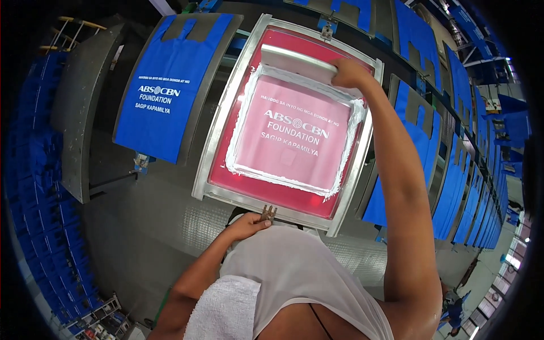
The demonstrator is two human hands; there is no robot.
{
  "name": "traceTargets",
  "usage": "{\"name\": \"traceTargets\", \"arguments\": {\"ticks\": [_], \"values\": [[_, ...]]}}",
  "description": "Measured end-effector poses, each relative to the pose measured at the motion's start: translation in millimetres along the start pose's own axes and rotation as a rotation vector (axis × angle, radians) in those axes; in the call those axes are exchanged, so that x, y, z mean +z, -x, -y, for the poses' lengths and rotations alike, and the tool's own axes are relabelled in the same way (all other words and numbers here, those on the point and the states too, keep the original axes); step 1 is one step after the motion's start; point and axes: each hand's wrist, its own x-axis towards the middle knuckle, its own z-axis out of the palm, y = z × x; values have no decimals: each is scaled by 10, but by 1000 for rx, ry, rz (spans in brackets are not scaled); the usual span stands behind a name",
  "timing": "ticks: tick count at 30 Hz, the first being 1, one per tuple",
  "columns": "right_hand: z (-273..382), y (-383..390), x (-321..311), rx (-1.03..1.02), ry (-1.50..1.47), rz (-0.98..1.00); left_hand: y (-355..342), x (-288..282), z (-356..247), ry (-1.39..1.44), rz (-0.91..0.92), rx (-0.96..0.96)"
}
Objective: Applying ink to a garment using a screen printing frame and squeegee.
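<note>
A screen-printing frame with pink-red mesh lies before me, showing a pale stencil area of white lettering bordered by smeared white ink. My right hand is closed on the right end of a long squeegee along the stencil's far edge. My left hand is at the near edge, fingers closed on a small metal bracket below the frame's middle.
Blue printed bags lie on boards left of the frame, with more in rows to the right. A grey board stands at left beside stacked blue items. A person appears at the lower right edge.
</note>
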Motion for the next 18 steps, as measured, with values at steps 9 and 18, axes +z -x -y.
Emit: {"name": "traceTargets", "arguments": {"ticks": [9, 18], "values": [[684, 581, 217, 102, 46, -92, 244, -46, -268, -43, 72, 76], [2180, 2721, 1190, 119, -53, -164, 166, -2, -230, -75, 43, 94]]}}
